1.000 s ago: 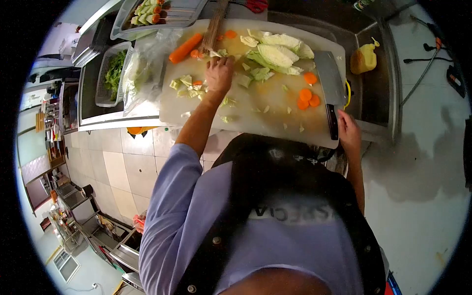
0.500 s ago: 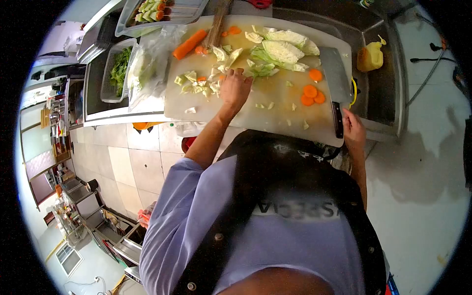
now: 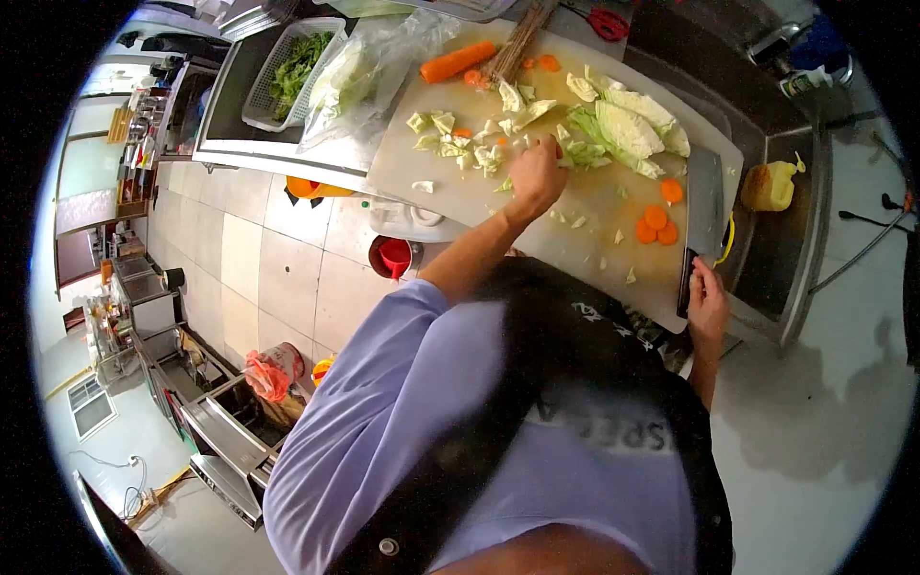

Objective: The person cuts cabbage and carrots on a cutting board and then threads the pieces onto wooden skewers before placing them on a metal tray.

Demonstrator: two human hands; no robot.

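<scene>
My left hand (image 3: 539,178) is over the chopped cabbage (image 3: 450,146) on the white cutting board (image 3: 565,259). Its fingers are curled down among the pieces, and their tips are hidden. At the board's right side lies a broad-bladed kitchen knife (image 3: 704,196), flat, blade pointing away from me. My right hand (image 3: 707,305) has its fingers closed at the black handle. Larger cabbage chunks (image 3: 628,132) lie beyond my left hand. Carrot slices (image 3: 656,220) sit left of the blade. A whole carrot piece (image 3: 458,62) rests at the far left, beside a bundle of thin skewers (image 3: 517,46).
A clear plastic bag with cabbage (image 3: 350,77) and a white basket of leafy greens (image 3: 287,81) stand left of the board. On the right are a metal sink (image 3: 767,244) and a yellow jug (image 3: 770,185). Red-handled scissors (image 3: 606,23) lie at the back.
The view has shifted, so the board appears farther right and turned. My left hand's fingers have curled in more among the cabbage pieces. My right hand stays at the knife handle.
</scene>
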